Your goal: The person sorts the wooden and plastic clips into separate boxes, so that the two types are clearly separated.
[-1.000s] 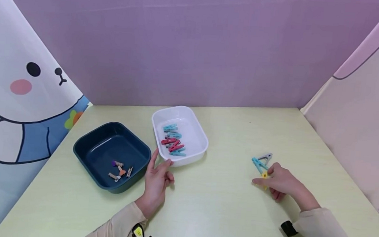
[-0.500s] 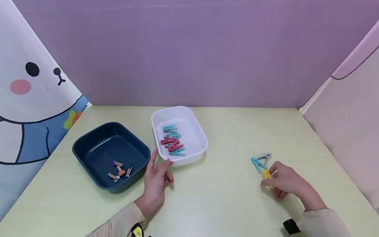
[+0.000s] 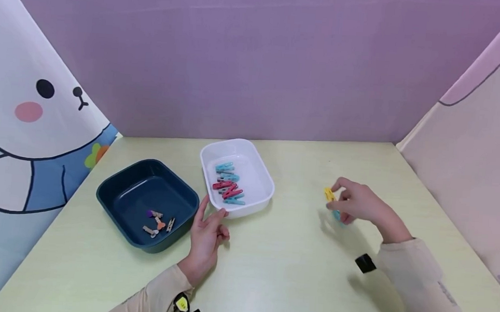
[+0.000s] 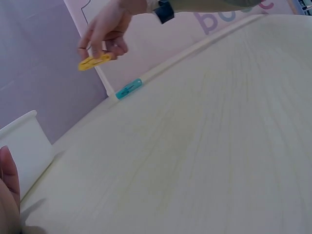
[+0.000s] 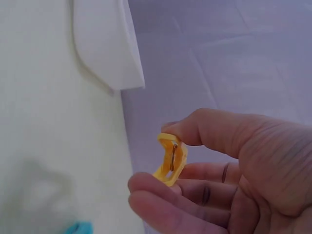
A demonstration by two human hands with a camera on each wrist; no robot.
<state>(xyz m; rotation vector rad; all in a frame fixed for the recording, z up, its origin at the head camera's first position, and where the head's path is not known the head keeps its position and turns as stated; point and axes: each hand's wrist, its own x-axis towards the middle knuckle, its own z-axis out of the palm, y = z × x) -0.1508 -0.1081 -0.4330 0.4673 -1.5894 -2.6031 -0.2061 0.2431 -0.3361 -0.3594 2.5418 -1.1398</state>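
Note:
My right hand (image 3: pixel 357 201) pinches a yellow clothespin (image 5: pixel 179 163) between thumb and fingers, raised above the table. Below that hand a light blue clothespin (image 4: pixel 129 89) lies on the table, partly covered by the fingers in the head view. The grey clothespin beside it is hidden. My left hand (image 3: pixel 204 247) touches the near corner of a white plastic tub (image 3: pixel 257 178), its index finger stretched along the left side and its thumb at the near rim. Several light blue and red clothespins (image 3: pixel 230 192) lie in the tub.
Left of the tub stands a dark blue basin (image 3: pixel 140 194) holding several small wooden clothespins (image 3: pixel 170 225), some with coloured ornaments. A purple backdrop (image 3: pixel 256 69) rises behind the table (image 3: pixel 285 274), with printed panels on both sides.
My right hand has picked up the yellow clothespin and carried it up and to the left, over the blue one. The left hand keeps its place at the tub.

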